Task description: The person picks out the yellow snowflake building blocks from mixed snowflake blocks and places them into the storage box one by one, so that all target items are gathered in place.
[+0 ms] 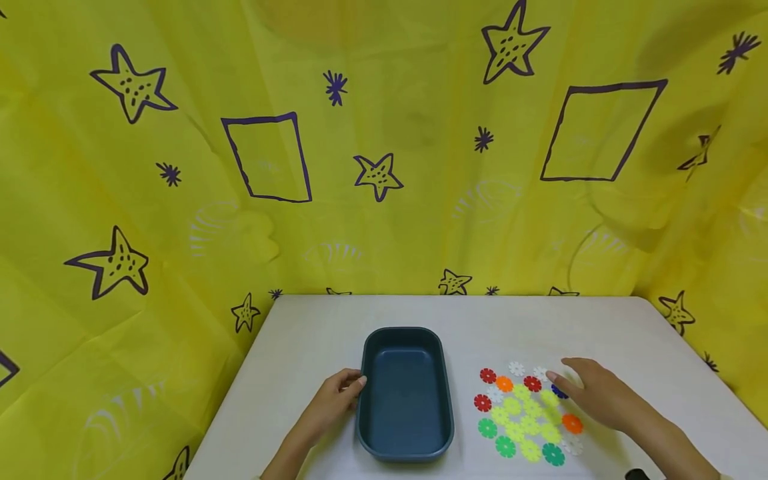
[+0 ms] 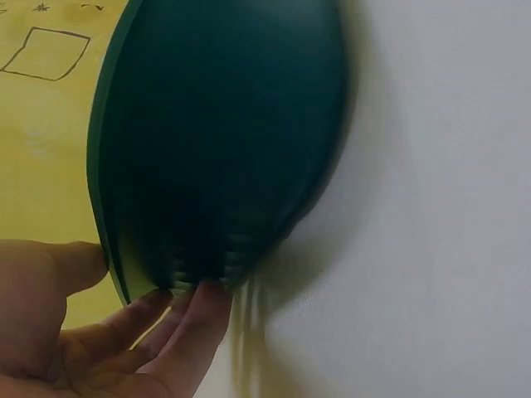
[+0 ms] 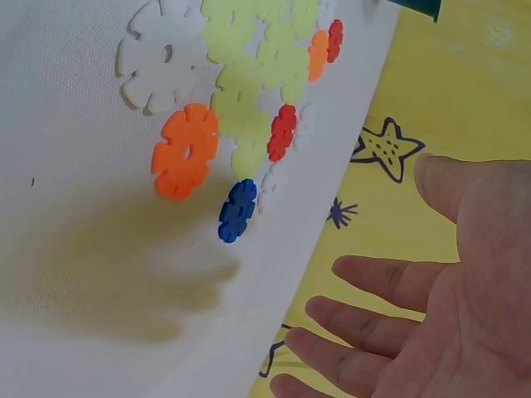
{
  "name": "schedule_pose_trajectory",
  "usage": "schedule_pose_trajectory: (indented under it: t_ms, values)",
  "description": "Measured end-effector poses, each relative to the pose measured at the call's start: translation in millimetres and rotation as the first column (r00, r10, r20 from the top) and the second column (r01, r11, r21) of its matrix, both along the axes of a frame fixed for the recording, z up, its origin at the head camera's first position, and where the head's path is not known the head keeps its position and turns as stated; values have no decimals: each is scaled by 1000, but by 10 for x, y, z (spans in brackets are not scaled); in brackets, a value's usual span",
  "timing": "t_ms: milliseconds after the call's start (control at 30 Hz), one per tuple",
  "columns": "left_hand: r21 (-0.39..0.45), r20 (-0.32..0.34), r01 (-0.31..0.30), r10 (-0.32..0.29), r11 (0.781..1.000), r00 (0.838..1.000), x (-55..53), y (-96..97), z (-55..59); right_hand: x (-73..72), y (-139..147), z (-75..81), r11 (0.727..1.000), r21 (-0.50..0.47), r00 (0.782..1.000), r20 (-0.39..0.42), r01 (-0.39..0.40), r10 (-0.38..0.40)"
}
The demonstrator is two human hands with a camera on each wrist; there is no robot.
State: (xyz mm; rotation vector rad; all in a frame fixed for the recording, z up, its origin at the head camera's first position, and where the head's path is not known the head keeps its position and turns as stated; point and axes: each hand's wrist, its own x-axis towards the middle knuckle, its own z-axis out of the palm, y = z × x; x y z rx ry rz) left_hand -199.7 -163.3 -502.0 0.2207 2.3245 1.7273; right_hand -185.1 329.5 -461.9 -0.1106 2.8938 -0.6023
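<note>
A deep dark teal tray [image 1: 405, 453] stands on the white table with nothing in it. My left hand [image 1: 333, 405] is at its left side; in the left wrist view the thumb [image 2: 83, 264] meets the rim and the curled fingers [image 2: 195, 327] touch the outer wall. To the right of the tray lies a cluster of notched, flower-shaped plastic discs, several of them yellow [image 1: 530, 425]. My right hand [image 1: 600, 393] hovers over the cluster's far right edge, fingers spread, holding nothing. Nearest to it are a blue disc [image 3: 237, 211] and a white disc [image 1: 541, 374].
Red [image 1: 483, 403], orange [image 1: 573, 423], green [image 1: 553, 455] and white discs ring the yellow ones. The white table [image 1: 324, 313] runs back to a yellow curtain [image 1: 420, 227] printed with stars. A small black object [image 1: 636, 474] shows at the bottom edge, beside the right forearm.
</note>
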Motion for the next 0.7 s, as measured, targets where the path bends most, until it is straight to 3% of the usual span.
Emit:
schedule_pose_trajectory:
  t_ms: [700]
  values:
    - [66, 85, -84, 78, 994, 993, 57, 71, -1, -5, 23, -10, 1000, -6, 999, 32, -10, 10]
